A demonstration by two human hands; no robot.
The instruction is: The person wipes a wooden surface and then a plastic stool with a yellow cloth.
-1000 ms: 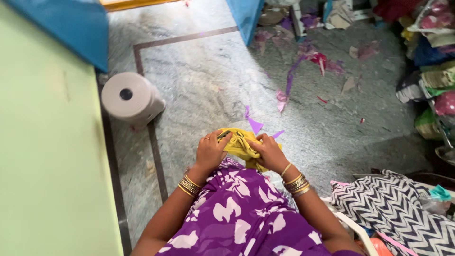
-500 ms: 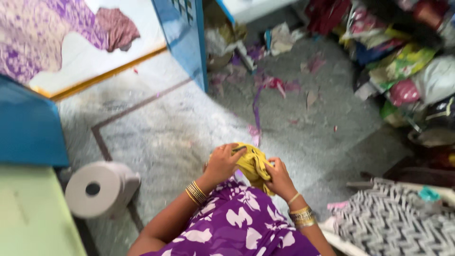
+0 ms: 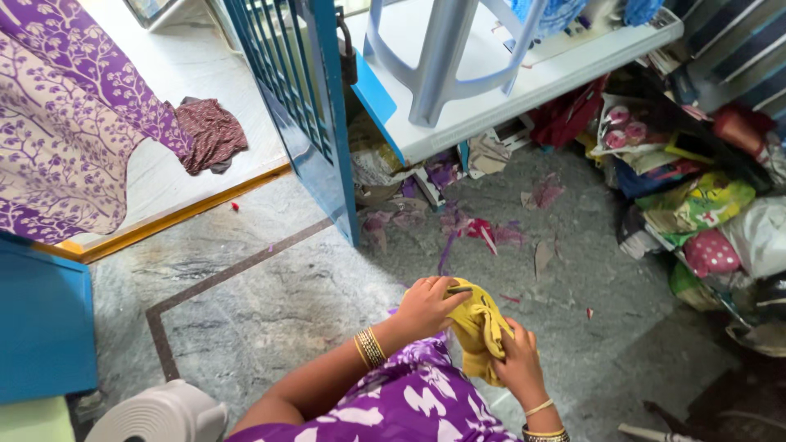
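Lower centre of frame: yellow cloth point(image 3: 477, 326) bunching between both hands, over lap in purple dress point(image 3: 409, 405).
Left hand point(image 3: 426, 308) pinching cloth's top edge, fingers curled, small dark thing under thumb, too small to tell.
Right hand point(image 3: 517, 366) gripping lower folds, fingers pressed together.
Step, judging: working along bunched edge.
Next move calling for steady hold, fresh grip further along fold.
Fabric scraps point(image 3: 479, 229) littering stone floor point(image 3: 270, 303) above hands.
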